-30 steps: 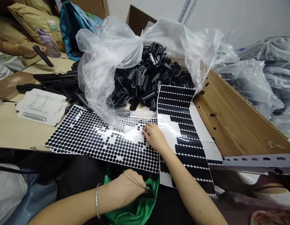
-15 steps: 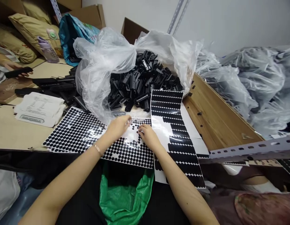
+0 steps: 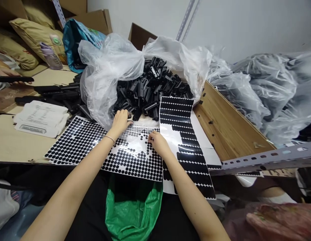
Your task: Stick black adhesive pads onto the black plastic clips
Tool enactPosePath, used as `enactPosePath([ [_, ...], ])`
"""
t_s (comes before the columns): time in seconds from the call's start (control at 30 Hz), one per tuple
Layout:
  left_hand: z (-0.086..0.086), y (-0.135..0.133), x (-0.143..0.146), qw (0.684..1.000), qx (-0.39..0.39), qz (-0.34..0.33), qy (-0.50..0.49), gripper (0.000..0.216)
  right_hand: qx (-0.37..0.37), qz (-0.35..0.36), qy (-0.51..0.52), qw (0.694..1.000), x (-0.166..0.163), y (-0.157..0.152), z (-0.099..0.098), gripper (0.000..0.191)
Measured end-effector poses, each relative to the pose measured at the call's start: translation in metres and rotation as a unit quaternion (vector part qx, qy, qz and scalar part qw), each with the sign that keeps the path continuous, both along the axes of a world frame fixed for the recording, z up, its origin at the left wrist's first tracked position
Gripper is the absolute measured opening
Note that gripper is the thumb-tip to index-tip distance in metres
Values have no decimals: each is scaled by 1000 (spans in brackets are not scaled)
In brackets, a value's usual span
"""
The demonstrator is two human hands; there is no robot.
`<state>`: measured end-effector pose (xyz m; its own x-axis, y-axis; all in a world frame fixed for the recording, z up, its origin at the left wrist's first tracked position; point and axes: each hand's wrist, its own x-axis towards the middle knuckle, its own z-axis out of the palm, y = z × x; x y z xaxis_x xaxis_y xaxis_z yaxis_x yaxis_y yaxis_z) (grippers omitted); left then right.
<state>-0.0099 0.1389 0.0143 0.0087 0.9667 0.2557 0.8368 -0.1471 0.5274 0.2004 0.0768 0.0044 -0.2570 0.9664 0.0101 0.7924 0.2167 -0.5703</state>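
Observation:
My left hand (image 3: pixel 121 122) is at the near edge of a pile of black plastic parts (image 3: pixel 142 88), its fingers bent down around a black part at the front; the fingertips are partly hidden. My right hand (image 3: pixel 157 142) is closed in a pinch just above a white sheet of round black stickers (image 3: pixel 135 164). What lies between its fingertips is too small to make out. Bare white patches show on the sheet where dots are gone. Beside my right forearm lies a sheet of long black scalloped strips (image 3: pixel 192 157), its far end bent up against the pile.
A clear plastic bag (image 3: pixel 100 83) surrounds the pile. White paper cards (image 3: pixel 41 117) and black parts lie left. A wooden board (image 3: pixel 230 127) and metal rail (image 3: pixel 260 156) border the right. A green bag (image 3: pixel 134 214) hangs below. Another person's hand (image 3: pixel 9 75) holds a black part.
My left hand has moved off the dotted sheet, away from me and left, to the pile. My right hand stays nearly in place. The other person's black part has shifted slightly.

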Motion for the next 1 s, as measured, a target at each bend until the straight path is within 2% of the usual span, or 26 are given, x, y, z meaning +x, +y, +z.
enactPosePath([
  [0.07, 5, -12, 0, 999, 35, 7, -35, 18, -4, -8, 28, 1000, 1, -1, 0, 24],
  [0.13, 10, -29, 2, 991, 75, 20, -110, 10, -6, -12, 66, 998, 3, -3, 3, 20],
  [0.17, 12, -40, 3, 964, 105, 25, -243, 8, -5, -15, 88, 996, 4, -5, 6, 17],
  [0.23, 17, -64, 6, 876, 98, 9, -472, 13, -2, -19, 127, 992, 7, -9, 14, 12],
  [0.3, 22, -85, 7, 801, 8, -35, -598, 17, -14, -13, 179, 984, 7, -16, 24, 14],
  [0.4, 28, -104, 13, 710, -189, -99, -671, 25, -82, 14, 306, 949, 2, -28, 33, 23],
  [0.47, 25, -106, 20, 663, -237, -102, -703, 34, -141, 27, 376, 916, -7, -37, 32, 27],
  [0.5, 22, -104, 26, 656, -231, -90, -713, 38, -166, 29, 394, 904, -13, -41, 30, 28],
  [0.57, 11, -99, 37, 677, -187, -43, -711, 40, -192, 17, 419, 887, -25, -46, 19, 31],
  [0.63, -1, -91, 47, 730, -124, 42, -671, 36, -168, -27, 430, 887, -37, -47, 5, 33],
  [0.67, -6, -88, 50, 744, -107, 68, -656, 32, -144, -53, 430, 890, -42, -46, -3, 34],
  [0.77, -4, -82, 44, 773, -98, 85, -621, 23, -102, -110, 424, 893, -50, -35, -21, 36],
  [0.83, 7, -87, 29, 797, -109, 52, -592, 25, -110, -123, 430, 888, -48, -26, -28, 38],
  [0.87, 13, -94, 19, 818, -122, 11, -562, 27, -118, -125, 433, 885, -46, -22, -30, 38],
  [0.9, 17, -102, 10, 875, -144, -80, -455, 24, -123, -126, 436, 882, -43, -19, -32, 37],
  [0.93, 18, -113, 1, 907, -184, -160, -343, 22, -127, -129, 438, 881, -39, -17, -32, 36],
  [0.97, 16, -126, -5, 906, -251, -234, -250, 21, -132, -131, 438, 879, -37, -16, -33, 35],
  [1.0, 10, -141, -8, 876, -330, -301, -181, 21, -136, -133, 438, 879, -34, -16, -33, 34],
])
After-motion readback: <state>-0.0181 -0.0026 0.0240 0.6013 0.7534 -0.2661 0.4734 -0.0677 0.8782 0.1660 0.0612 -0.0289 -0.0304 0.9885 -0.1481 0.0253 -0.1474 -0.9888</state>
